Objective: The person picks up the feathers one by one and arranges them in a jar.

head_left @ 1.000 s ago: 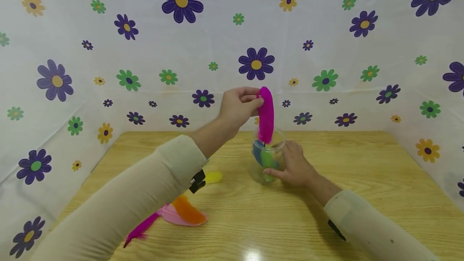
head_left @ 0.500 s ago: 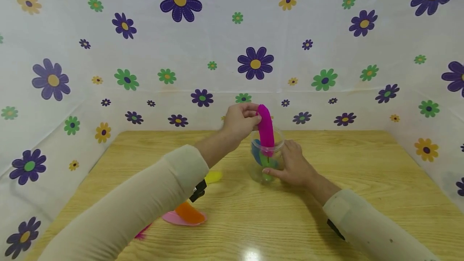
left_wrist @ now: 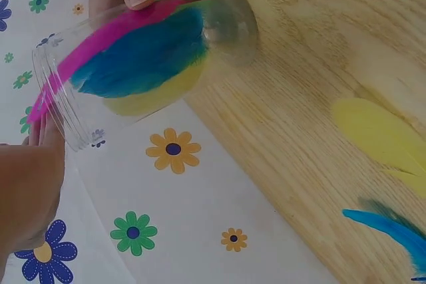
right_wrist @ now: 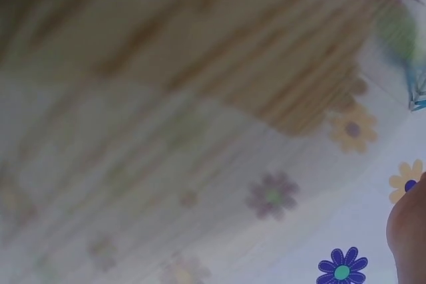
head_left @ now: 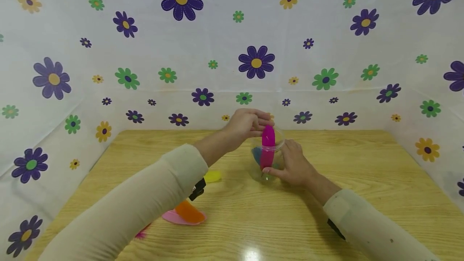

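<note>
A clear plastic jar [head_left: 255, 171] stands upright on the table. My right hand [head_left: 298, 166] grips its right side, thumb in front and fingers round behind. A magenta feather [head_left: 268, 144] stands inside, its tip at the jar's mouth. Over that tip my left hand [head_left: 250, 124] has its fingers extended, close to or touching the feather; no pinch is visible. Also in the jar is a blue feather [left_wrist: 143, 54], and a yellowish one [left_wrist: 160, 98] shows behind it in the left wrist view. The right wrist view is mostly blurred.
On the table left of the jar lie a yellow feather [head_left: 213, 176], an orange feather [head_left: 189, 212] over a pale pink one [head_left: 174, 217], and a magenta feather [head_left: 142, 233] partly under my left sleeve. The left wrist view shows another blue feather [left_wrist: 389, 234]. A flowered cloth [head_left: 217, 31] hangs behind.
The magenta feather has gone down into the jar. My left hand came down with it, and its pinching fingers have straightened. My right hand has stayed on the jar.
</note>
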A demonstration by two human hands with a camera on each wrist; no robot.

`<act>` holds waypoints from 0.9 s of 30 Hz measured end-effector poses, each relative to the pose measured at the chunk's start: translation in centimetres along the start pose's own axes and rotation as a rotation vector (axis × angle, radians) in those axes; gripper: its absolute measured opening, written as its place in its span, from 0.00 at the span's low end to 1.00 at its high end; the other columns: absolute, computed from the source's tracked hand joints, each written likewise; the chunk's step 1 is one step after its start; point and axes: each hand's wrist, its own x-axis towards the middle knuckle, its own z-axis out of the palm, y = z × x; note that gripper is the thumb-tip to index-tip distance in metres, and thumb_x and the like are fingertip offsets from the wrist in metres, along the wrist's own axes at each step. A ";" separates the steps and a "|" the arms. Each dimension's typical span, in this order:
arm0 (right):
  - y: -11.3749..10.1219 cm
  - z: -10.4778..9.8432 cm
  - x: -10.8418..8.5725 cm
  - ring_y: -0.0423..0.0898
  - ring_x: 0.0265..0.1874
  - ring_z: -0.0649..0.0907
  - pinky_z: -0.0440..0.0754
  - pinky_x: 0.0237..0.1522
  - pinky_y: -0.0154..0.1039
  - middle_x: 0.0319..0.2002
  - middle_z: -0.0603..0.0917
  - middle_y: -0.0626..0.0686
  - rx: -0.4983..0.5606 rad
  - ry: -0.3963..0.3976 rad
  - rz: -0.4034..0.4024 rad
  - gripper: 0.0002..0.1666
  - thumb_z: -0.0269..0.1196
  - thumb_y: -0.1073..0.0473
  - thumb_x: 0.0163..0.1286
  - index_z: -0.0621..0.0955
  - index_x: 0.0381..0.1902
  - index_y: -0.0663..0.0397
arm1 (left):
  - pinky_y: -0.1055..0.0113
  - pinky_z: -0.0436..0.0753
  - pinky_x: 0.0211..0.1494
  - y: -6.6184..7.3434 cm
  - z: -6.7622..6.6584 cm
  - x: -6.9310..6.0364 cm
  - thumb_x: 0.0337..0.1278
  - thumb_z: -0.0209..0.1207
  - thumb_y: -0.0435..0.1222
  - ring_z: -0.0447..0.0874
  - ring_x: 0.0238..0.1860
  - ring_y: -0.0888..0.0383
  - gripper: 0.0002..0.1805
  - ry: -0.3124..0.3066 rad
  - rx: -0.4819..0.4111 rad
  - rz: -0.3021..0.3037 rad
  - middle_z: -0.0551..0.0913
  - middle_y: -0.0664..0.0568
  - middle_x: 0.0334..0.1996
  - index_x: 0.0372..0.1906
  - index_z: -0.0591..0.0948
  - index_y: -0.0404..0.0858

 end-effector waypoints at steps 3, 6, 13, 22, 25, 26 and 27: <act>0.0 0.1 0.0 0.53 0.58 0.69 0.63 0.64 0.57 0.57 0.75 0.55 -0.002 -0.007 0.011 0.47 0.68 0.33 0.59 0.67 0.66 0.53 | 0.59 0.83 0.59 -0.1 -0.2 0.1 0.66 0.40 0.23 0.85 0.56 0.46 0.22 0.004 -0.015 0.022 0.83 0.38 0.56 0.60 0.77 0.27; -0.1 0.1 0.0 0.53 0.58 0.70 0.63 0.64 0.57 0.55 0.75 0.56 -0.004 -0.004 0.014 0.45 0.68 0.33 0.59 0.69 0.63 0.55 | 0.60 0.83 0.59 -0.1 -0.3 0.0 0.70 0.42 0.25 0.85 0.56 0.47 0.20 -0.029 0.050 0.101 0.84 0.38 0.55 0.60 0.77 0.27; 0.0 -0.1 0.1 0.53 0.56 0.71 0.63 0.64 0.60 0.53 0.77 0.54 0.007 0.015 -0.013 0.41 0.68 0.35 0.60 0.69 0.61 0.53 | 0.69 0.83 0.56 -0.2 0.5 -0.6 0.68 0.57 0.30 0.87 0.51 0.56 0.12 -0.164 0.486 0.361 0.88 0.46 0.48 0.51 0.85 0.34; 0.1 -0.1 0.0 0.51 0.57 0.71 0.62 0.63 0.60 0.57 0.76 0.54 0.016 0.011 -0.026 0.39 0.67 0.35 0.61 0.68 0.61 0.48 | 0.72 0.84 0.52 -0.9 0.9 -0.8 0.64 0.51 0.28 0.89 0.47 0.57 0.14 -0.256 0.684 0.468 0.89 0.46 0.43 0.46 0.86 0.33; 0.0 -0.1 0.0 0.52 0.60 0.70 0.60 0.66 0.62 0.61 0.74 0.55 0.019 -0.003 -0.012 0.42 0.67 0.35 0.62 0.66 0.65 0.48 | 0.73 0.84 0.50 -1.2 0.7 -0.9 0.63 0.52 0.29 0.89 0.44 0.58 0.14 -0.270 0.718 0.480 0.89 0.47 0.44 0.46 0.86 0.33; 0.0 -0.2 0.0 0.53 0.61 0.69 0.59 0.67 0.62 0.63 0.74 0.55 0.020 -0.010 -0.008 0.44 0.67 0.34 0.62 0.65 0.67 0.47 | 0.73 0.84 0.50 -1.3 0.6 -1.0 0.63 0.52 0.29 0.89 0.43 0.58 0.14 -0.275 0.721 0.482 0.89 0.47 0.44 0.46 0.86 0.33; 0.0 -0.2 0.0 0.53 0.62 0.69 0.59 0.67 0.63 0.63 0.73 0.55 0.018 -0.013 -0.007 0.45 0.67 0.34 0.62 0.64 0.68 0.47 | 0.73 0.84 0.49 -1.3 0.5 -1.0 0.63 0.52 0.29 0.90 0.42 0.59 0.14 -0.278 0.734 0.490 0.89 0.47 0.44 0.47 0.85 0.33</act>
